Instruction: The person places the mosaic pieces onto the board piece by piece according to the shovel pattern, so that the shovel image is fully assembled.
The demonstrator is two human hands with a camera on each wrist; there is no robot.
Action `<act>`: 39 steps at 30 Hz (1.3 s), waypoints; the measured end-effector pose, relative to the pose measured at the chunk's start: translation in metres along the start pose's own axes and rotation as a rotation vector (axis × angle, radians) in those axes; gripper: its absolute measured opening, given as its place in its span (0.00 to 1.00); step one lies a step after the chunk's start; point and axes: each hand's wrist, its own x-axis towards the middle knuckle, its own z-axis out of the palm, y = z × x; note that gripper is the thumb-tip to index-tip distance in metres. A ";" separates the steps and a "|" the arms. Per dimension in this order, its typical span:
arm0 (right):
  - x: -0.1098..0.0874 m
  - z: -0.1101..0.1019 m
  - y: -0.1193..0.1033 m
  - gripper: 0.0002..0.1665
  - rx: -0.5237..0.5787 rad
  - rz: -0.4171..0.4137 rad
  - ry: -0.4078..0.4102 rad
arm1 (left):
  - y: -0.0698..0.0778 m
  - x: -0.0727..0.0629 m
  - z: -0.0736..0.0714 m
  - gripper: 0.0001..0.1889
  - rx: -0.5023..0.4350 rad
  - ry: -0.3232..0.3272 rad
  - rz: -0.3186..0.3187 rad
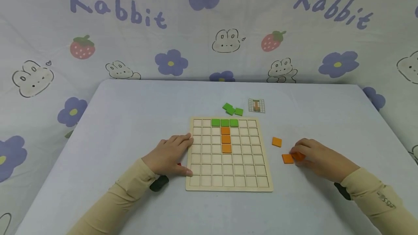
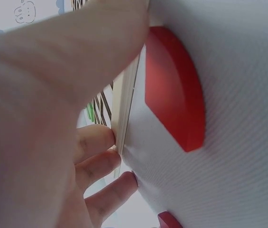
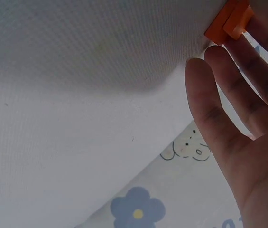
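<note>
A square wooden grid board [image 1: 202,170] lies on the table. In its top row sits a line of green tiles [image 1: 224,123], with a column of orange tiles [image 1: 226,139] below the middle one. My left hand [image 1: 168,155] rests against the board's left edge, fingers spread along the side. Right of the board, my right hand [image 1: 321,159] pinches an orange square tile [image 1: 298,156] between thumb and fingers. Another orange tile [image 1: 287,159] lies right beside it, partly under it in the right wrist view. A third loose orange tile [image 1: 277,141] lies nearer the board.
Behind the board are loose green tiles [image 1: 230,111] and a small card [image 1: 256,106] with a printed grid picture. A red piece [image 2: 174,90] with a curved side lies under my left palm, and another red piece [image 2: 169,220] shows farther off.
</note>
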 end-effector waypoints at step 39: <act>0.067 -0.012 -0.026 0.23 0.040 -0.104 0.020 | 0.003 0.000 -0.007 0.50 -0.012 -0.016 -0.010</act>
